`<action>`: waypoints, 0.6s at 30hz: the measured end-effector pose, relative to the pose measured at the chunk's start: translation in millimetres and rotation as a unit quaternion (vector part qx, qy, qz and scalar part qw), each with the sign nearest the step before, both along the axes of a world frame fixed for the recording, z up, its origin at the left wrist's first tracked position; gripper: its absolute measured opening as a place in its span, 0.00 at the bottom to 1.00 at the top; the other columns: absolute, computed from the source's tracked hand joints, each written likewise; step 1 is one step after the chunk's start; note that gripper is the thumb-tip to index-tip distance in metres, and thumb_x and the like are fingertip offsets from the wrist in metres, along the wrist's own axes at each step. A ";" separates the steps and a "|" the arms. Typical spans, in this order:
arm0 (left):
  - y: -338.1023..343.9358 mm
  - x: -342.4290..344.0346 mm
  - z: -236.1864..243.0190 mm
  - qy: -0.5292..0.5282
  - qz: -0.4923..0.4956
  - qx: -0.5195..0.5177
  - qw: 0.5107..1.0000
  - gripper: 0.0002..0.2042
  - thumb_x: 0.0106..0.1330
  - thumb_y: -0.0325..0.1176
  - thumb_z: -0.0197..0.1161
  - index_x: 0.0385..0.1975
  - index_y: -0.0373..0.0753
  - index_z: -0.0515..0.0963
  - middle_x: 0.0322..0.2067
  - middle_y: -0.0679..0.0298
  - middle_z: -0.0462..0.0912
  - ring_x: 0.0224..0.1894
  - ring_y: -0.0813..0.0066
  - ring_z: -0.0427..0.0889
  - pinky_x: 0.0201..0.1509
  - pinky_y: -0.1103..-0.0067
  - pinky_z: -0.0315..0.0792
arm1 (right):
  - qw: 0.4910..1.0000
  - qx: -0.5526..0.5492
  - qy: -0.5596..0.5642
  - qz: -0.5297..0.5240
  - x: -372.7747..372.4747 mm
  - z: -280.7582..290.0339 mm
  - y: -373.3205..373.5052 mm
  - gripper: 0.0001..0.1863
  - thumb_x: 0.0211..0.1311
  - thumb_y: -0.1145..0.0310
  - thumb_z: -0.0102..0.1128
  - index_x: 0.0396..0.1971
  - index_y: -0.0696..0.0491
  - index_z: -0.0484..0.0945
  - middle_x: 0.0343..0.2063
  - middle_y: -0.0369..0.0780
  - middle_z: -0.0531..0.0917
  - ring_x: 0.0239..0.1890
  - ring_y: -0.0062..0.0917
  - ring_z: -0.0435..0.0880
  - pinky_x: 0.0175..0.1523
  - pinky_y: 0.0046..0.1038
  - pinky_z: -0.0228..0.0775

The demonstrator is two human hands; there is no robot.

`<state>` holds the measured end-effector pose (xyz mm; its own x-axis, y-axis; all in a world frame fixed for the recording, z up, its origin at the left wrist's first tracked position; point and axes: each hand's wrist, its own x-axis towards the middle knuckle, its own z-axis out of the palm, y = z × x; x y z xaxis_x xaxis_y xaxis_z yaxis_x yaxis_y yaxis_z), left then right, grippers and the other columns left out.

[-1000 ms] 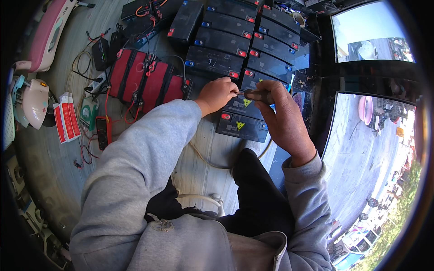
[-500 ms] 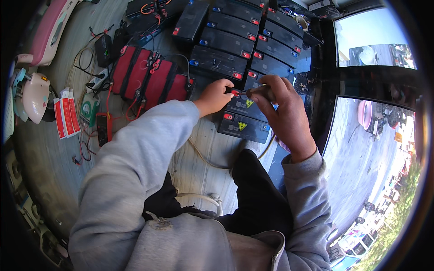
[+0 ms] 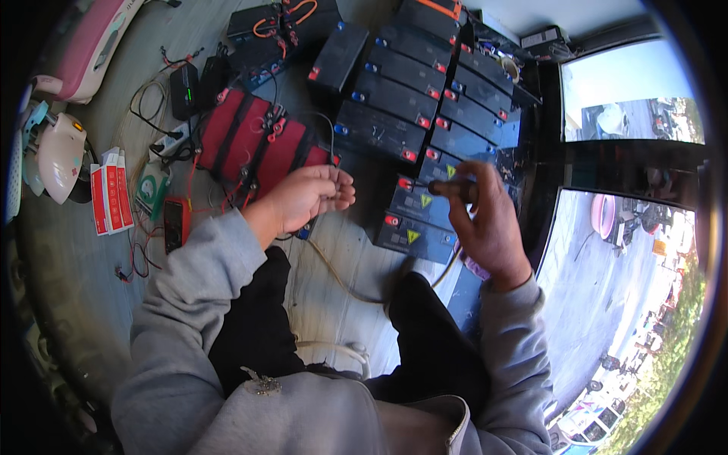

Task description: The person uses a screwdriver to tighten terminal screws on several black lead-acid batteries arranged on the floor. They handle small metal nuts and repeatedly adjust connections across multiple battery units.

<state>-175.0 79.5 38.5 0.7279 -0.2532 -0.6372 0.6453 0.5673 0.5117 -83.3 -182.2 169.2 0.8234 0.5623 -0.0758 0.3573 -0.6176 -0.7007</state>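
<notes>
- Head view, taking clock positions from the middle of my feed: the right hand (image 3: 489, 231) sits at 3 o'clock, fingers closed around the dark handle of a thin-shafted tool (image 3: 441, 187).
- I follow the tool's shaft toward 9 o'clock; its tip is at or just beside the red terminal (image 3: 404, 183) of a black battery (image 3: 412, 203), and I cannot tell whether they touch.
- That battery lies at 2 o'clock from the middle, a yellow warning triangle (image 3: 425, 201) on its top.
- At 10 o'clock I see the left hand (image 3: 303, 199), raised and apart from the battery, its fingers loosely curled; I cannot tell whether anything is pinched in them.
- Just beside the worked battery, on its 6 o'clock side, is the front battery (image 3: 432, 243), with a red terminal and yellow triangle of its own.
- Toward 12 and 1 o'clock, I see more black batteries (image 3: 402, 76) packed in two columns.
- Past the left hand, at 10 o'clock, lies a red pack (image 3: 235, 125) with black straps, wires running from it.
- At 9 o'clock I find an orange-edged meter (image 3: 177, 221) and, farther out, a red-and-white box (image 3: 111, 197).
- A beige cable (image 3: 331, 269) bends across the floor (image 3: 311, 292) at 7 o'clock.
</notes>
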 end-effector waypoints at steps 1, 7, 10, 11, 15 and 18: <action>2.8 -1.6 0.2 0.003 0.012 -0.007 1.000 0.13 0.64 0.19 0.46 0.46 0.32 0.73 0.43 0.56 0.79 0.47 0.66 0.81 0.54 0.73 0.76 | 0.999 -0.015 -0.035 0.013 -2.7 1.3 0.4 0.13 0.60 0.75 0.60 0.44 0.58 0.71 0.38 0.47 0.80 0.39 0.35 0.86 0.42 0.31 0.79; 3.6 -7.0 -6.4 0.003 0.020 -0.056 0.998 0.11 0.63 0.19 0.48 0.43 0.32 0.74 0.41 0.58 0.79 0.47 0.68 0.81 0.56 0.75 0.76 | 0.990 -0.122 -0.047 -0.059 -6.1 3.2 6.9 0.14 0.60 0.71 0.63 0.43 0.59 0.72 0.38 0.46 0.82 0.36 0.36 0.87 0.40 0.28 0.78; 0.8 -9.4 -8.9 0.014 0.007 -0.056 0.998 0.13 0.61 0.16 0.47 0.43 0.31 0.75 0.43 0.58 0.79 0.48 0.68 0.80 0.58 0.74 0.74 | 0.998 -0.043 -0.018 -0.052 -9.3 2.2 6.9 0.15 0.59 0.73 0.63 0.44 0.60 0.73 0.39 0.46 0.82 0.38 0.34 0.87 0.41 0.27 0.78; 0.8 -10.3 -9.2 0.017 0.001 -0.049 0.999 0.14 0.61 0.16 0.46 0.44 0.31 0.74 0.44 0.58 0.79 0.49 0.67 0.80 0.58 0.74 0.74 | 0.999 -0.034 -0.024 -0.034 -10.1 1.3 6.5 0.14 0.58 0.73 0.63 0.43 0.59 0.73 0.40 0.46 0.82 0.37 0.34 0.87 0.41 0.27 0.78; 3.2 -10.7 -9.3 0.015 -0.020 -0.042 0.999 0.13 0.62 0.15 0.45 0.43 0.32 0.74 0.43 0.58 0.79 0.48 0.68 0.81 0.58 0.75 0.74 | 0.998 -0.041 -0.032 -0.044 -7.5 -3.7 4.7 0.10 0.59 0.71 0.63 0.39 0.57 0.75 0.37 0.46 0.83 0.32 0.33 0.86 0.36 0.27 0.77; 1.3 -11.2 -9.2 0.009 -0.030 -0.059 0.998 0.11 0.63 0.16 0.46 0.40 0.32 0.75 0.42 0.58 0.79 0.46 0.69 0.81 0.56 0.76 0.76 | 0.986 -0.117 -0.035 -0.110 -4.2 -2.8 0.0 0.10 0.61 0.69 0.62 0.38 0.57 0.73 0.31 0.46 0.83 0.32 0.33 0.86 0.34 0.26 0.76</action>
<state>-186.1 80.8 29.3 0.6974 -0.3700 -0.6138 0.6886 0.5834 0.4308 -87.4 -182.2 166.4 0.9311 0.3437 -0.1219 0.2389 -0.8275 -0.5082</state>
